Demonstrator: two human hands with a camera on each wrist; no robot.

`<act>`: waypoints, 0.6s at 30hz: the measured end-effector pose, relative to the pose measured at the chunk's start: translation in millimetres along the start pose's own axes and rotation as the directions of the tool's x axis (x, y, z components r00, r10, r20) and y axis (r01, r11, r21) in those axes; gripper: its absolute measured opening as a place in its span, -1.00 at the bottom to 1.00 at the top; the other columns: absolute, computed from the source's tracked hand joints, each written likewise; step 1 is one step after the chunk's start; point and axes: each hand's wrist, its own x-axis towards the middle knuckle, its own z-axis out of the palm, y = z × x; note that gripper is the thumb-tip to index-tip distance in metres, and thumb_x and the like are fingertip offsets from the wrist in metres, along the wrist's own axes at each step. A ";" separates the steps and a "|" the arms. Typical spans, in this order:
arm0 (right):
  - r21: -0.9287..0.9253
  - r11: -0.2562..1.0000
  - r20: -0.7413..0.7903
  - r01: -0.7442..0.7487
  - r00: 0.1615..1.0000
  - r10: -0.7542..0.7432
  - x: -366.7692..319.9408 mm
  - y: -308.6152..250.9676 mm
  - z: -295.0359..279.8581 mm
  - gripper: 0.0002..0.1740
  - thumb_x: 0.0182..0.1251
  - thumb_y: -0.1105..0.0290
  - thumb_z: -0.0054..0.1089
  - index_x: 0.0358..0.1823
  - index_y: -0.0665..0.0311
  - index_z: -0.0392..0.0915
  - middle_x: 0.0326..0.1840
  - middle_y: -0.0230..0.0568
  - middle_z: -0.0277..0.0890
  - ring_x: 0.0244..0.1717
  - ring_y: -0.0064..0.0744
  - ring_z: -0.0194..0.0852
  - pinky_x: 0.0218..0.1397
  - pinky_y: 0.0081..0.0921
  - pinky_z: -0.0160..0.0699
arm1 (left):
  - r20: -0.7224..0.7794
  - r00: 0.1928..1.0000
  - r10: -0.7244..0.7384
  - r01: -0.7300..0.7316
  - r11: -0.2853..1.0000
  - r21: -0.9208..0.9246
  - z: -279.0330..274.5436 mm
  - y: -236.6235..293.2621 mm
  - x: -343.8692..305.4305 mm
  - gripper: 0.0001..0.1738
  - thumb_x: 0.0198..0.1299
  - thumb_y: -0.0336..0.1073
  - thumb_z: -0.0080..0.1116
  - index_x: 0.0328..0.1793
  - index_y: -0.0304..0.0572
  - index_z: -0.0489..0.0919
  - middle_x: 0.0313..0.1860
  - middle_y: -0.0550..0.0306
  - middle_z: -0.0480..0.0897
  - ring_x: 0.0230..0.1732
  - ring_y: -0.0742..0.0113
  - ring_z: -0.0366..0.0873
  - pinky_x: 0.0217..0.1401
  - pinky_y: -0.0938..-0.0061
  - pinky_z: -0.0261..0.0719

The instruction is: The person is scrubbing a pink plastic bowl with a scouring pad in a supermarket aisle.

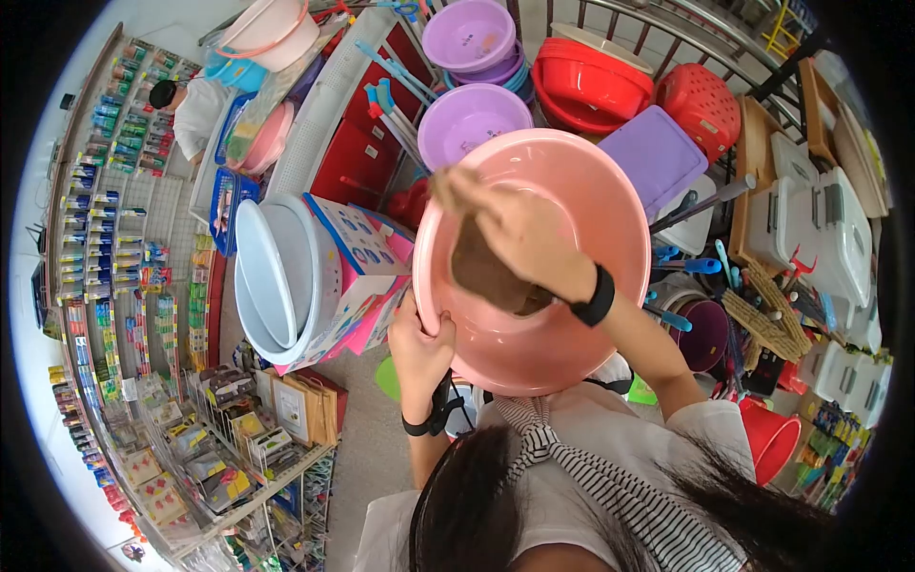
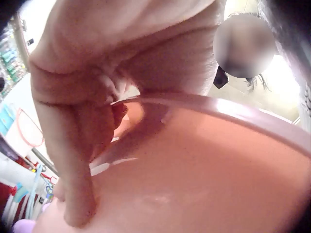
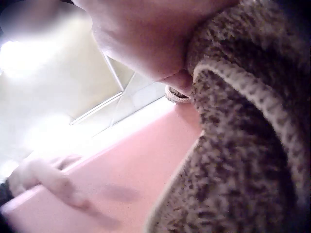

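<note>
Head: left hand (image 1: 424,348) grips pink basin (image 1: 615,186) rim; right hand (image 1: 519,234) clutches brown cloth (image 1: 479,276).

Housewares shop: stacked basins (image 1: 474,114), stocked shelves (image 1: 95,229)

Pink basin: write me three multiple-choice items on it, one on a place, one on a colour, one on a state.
1. Where is the cloth?
A. inside the pink basin
B. on the floor
C. on a shelf

2. What colour is the basin just beyond it?
A. green
B. purple
C. black

3. What does the left hand do?
A. hangs free
B. holds a broom
C. grips the pink basin's rim

Answers:
1 A, the right hand holds it against the inner wall.
2 B, the head view shows it purple.
3 C, it curls round the rim.
</note>
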 end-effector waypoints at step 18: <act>-0.309 0.901 -0.109 -0.306 0.952 0.286 7.3 45.1 -43.1 -0.46 0.35 0.46 -0.13 0.39 0.19 0.30 0.09 0.01 0.54 0.02 0.01 0.55 0.09 -0.23 0.48 | -0.020 0.999 0.025 -0.026 1.000 -0.017 -0.1 -13.8 -7.6 -0.64 -0.05 -0.52 0.15 -0.04 -0.31 0.54 -0.39 -0.12 0.63 -0.37 0.15 0.63 -0.24 0.39 0.52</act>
